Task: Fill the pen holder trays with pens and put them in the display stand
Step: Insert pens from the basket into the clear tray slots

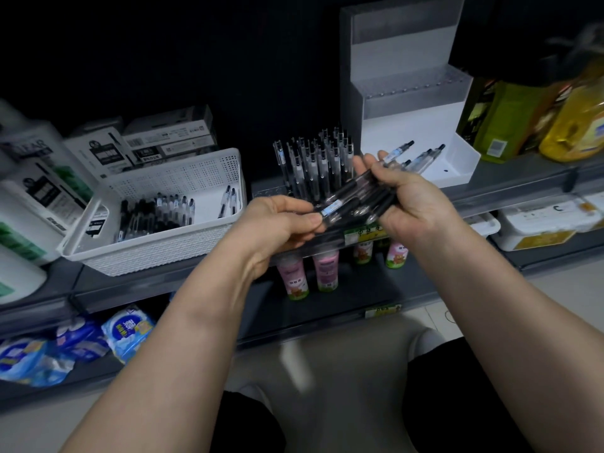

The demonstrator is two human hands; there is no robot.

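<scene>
left hand (pixel 281 220) is pinched on the lower-left end of a pen bundle (pixel 356 197) gripped slantwise by the right hand (pixel 415 204); the pen holder tray (pixel 269 192) lies just beyond.

Grey shelf (pixel 510 183) in front of me, at chest level. From my left, standing on it: big white bottles (pixel 29 204), then a white perforated basket (pixel 153 253) at the front edge with loose pens inside. Pen boxes (pixel 170 138) are stacked just behind the basket. In the middle is a pen holder tray (pixel 271 191) with pens (pixel 313 161) standing upright in it. Just right of it is the white stepped display stand (pixel 402 129), with a few pens lying in its bottom tier. Far right are a green pack (pixel 503 122) and yellow bottles (pixel 575 125). Lower shelf (pixel 343 308): pink-green bottles (pixel 325 269), blue packs (pixel 127 331), white tubs (pixel 539 223).
</scene>
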